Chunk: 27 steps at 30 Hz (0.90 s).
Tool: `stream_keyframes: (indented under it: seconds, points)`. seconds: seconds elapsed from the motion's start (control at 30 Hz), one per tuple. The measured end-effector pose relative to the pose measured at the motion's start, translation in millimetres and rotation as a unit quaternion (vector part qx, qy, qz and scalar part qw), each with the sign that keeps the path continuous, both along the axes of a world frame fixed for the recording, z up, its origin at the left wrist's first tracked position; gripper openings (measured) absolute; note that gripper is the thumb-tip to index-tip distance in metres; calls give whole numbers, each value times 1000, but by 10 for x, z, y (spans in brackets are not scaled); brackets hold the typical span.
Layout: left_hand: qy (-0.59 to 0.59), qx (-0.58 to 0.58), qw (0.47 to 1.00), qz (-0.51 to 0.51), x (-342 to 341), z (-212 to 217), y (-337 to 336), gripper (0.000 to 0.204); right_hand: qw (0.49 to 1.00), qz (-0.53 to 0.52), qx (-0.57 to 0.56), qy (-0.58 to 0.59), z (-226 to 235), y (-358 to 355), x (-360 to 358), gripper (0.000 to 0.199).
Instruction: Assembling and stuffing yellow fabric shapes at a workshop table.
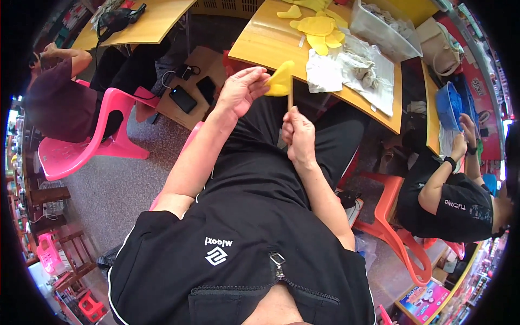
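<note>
A small yellow fabric piece [280, 80] is up in front of me, above my lap. Its left edge is pinched by the fingertips of my left hand [238, 92]. In my closed right hand [299, 135] is a thin wooden stick [290, 98], which points up and meets the yellow piece along its right side. Whether the stick's tip is inside the fabric or behind it, I cannot tell. More flat yellow fabric pieces [319, 28] lie in a loose pile on the wooden table [260, 43] ahead.
White cloths [325, 73] and a clear plastic bin [379, 32] of pale pieces are on the table. Two people sit nearby, one on a pink chair [103, 135] at left, one by an orange chair [384, 216] at right. Two black phone-like devices [183, 99] rest on cardboard.
</note>
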State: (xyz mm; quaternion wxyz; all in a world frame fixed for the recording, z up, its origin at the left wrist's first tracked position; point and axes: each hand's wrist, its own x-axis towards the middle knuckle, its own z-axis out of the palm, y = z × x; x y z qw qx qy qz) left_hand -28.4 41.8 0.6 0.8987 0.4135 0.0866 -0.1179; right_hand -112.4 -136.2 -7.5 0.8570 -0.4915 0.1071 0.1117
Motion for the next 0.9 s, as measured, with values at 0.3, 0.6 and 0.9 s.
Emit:
stream_keyframes:
  seconds: [0.3, 0.6, 0.9]
  points:
    - [-143, 111, 982, -50, 112, 451, -179, 22, 988, -99, -86, -79, 135, -513, 149, 35]
    - [-135, 173, 957, -190, 521, 677, -711, 28, 976, -44, -210, -24, 206, -618, 197, 31]
    - [50, 61, 989, -124, 777, 201, -514, 20, 972, -17, -233, -13, 155, -399, 429, 36]
